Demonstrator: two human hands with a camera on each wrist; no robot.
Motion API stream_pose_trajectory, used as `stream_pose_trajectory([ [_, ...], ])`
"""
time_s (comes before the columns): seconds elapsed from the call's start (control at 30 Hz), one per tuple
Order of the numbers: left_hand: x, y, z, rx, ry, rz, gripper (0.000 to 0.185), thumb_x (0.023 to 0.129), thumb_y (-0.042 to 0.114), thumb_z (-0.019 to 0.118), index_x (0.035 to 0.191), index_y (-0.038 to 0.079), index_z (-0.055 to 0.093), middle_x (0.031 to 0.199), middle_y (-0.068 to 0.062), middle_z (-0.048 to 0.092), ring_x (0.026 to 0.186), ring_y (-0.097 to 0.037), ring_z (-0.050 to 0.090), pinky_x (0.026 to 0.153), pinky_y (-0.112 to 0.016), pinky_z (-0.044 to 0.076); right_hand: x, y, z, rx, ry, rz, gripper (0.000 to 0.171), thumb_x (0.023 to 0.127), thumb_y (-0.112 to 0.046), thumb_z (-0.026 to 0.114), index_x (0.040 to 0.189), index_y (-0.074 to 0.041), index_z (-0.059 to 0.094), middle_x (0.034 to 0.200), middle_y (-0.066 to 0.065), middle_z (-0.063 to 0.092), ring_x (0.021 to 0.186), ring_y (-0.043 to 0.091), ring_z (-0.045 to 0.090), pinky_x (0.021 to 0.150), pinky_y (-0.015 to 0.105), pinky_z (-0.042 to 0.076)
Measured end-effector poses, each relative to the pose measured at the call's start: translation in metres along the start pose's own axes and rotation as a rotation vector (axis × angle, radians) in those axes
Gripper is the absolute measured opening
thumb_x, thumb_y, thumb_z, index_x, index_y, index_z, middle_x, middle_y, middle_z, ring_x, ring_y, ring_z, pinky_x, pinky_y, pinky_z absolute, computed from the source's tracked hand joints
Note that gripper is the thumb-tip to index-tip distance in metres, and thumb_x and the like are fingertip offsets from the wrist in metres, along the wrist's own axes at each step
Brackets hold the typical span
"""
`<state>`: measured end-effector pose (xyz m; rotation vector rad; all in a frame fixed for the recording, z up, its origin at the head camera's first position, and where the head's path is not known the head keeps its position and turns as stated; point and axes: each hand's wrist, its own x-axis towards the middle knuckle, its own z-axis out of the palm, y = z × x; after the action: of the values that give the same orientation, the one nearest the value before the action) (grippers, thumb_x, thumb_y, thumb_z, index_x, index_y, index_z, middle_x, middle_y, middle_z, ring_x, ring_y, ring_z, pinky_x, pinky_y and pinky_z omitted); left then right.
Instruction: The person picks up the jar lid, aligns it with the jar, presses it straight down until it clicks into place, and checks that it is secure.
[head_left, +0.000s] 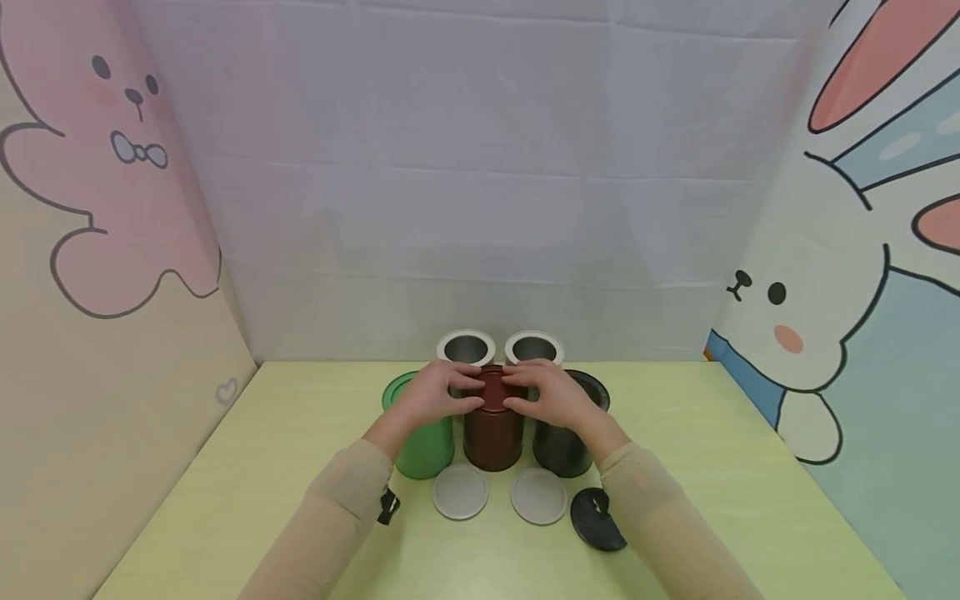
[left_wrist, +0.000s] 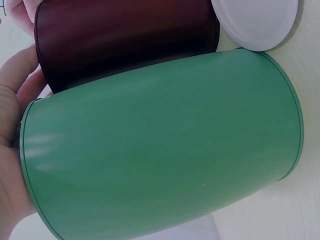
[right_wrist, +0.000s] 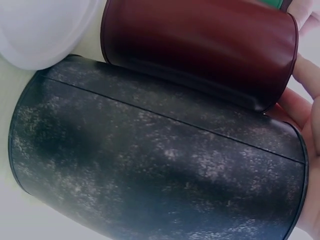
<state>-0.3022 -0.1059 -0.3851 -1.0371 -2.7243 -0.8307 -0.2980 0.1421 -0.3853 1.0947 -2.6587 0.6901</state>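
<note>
Brown can (head_left: 493, 443) mid-row; left hand (head_left: 435, 393) and right hand (head_left: 557, 393) grip its top from opposite sides, fingers (head_left: 467, 382) curled, probably for balance

No text legible; no numbers legible either.

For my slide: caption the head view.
Left hand and right hand at the top of the brown can, green can and black can alongside.
</note>
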Motion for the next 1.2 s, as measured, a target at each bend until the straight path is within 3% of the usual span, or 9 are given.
stream_pose_trajectory([
  [0.43, -0.0042, 0.0014, 0.0000, 0.033, 0.037, 0.026, 0.032, 0.090, 0.024, 0.074, 0.118, 0.008, 0.074, 0.132, -0.012, 0.062, 0.121, -0.032, 0.057, 0.100, -0.047, 0.046, -0.0033, 0.0002, 0.0005, -0.047, 0.049, -0.025, 0.039, 0.091, -0.025, 0.074, 0.123, -0.003, 0.070, 0.130, 0.012, 0.064, 0.119, 0.031, 0.055, 0.101, 0.047, 0.044],
  [0.77, -0.0052, -0.0026, 0.0021, 0.050, 0.046, 0.107, 0.031, 0.092, 0.022, 0.072, 0.118, 0.005, 0.074, 0.130, -0.013, 0.063, 0.119, -0.031, 0.059, 0.098, -0.045, 0.049, -0.0059, 0.0015, -0.0007, -0.035, 0.047, -0.023, 0.038, 0.090, -0.025, 0.074, 0.123, -0.005, 0.071, 0.131, 0.011, 0.064, 0.119, 0.030, 0.055, 0.099, 0.047, 0.046],
  [1.2, -0.0044, -0.0024, 0.0026, 0.009, 0.032, 0.066, 0.028, 0.092, 0.023, 0.072, 0.114, 0.007, 0.076, 0.132, -0.012, 0.063, 0.118, -0.031, 0.059, 0.094, -0.043, 0.051, -0.0059, 0.0001, 0.0004, -0.034, 0.030, 0.010, 0.035, 0.091, -0.025, 0.074, 0.119, -0.005, 0.073, 0.133, 0.010, 0.062, 0.121, 0.030, 0.054, 0.101, 0.047, 0.045],
])
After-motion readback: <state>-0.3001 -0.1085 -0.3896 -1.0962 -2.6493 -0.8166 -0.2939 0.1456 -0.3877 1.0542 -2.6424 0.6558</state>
